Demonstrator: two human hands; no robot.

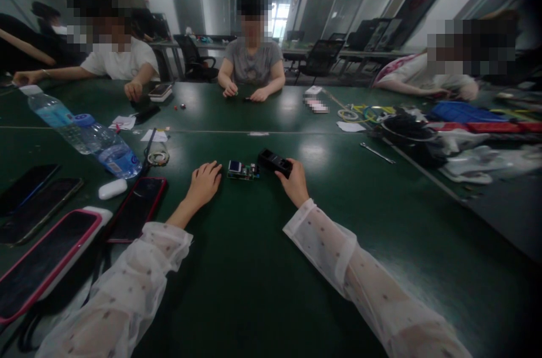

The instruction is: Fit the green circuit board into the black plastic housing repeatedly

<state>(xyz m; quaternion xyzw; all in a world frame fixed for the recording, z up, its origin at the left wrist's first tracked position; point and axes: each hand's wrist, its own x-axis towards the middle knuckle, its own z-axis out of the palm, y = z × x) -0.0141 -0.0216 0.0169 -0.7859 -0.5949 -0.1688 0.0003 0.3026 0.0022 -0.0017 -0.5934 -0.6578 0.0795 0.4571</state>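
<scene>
On the dark green table (254,267) lies a small circuit board (243,170) with a little screen at its left end. My left hand (204,182) rests flat just left of the board, fingers stretched out, holding nothing. At the right, my right hand (295,182) grips the near end of a black rectangular plastic case (274,161), thumb on the near side. The case is tilted, and its far left end comes close to the board's right end. Part of the case is hidden behind my fingers.
Left of me are several phones, including a red-edged phone (138,208), a white earbud case (112,189) and a water bottle (105,146). A wrench (377,153) lies to the right, near cables (359,114) and plastic bags (466,160). Several people sit across the table.
</scene>
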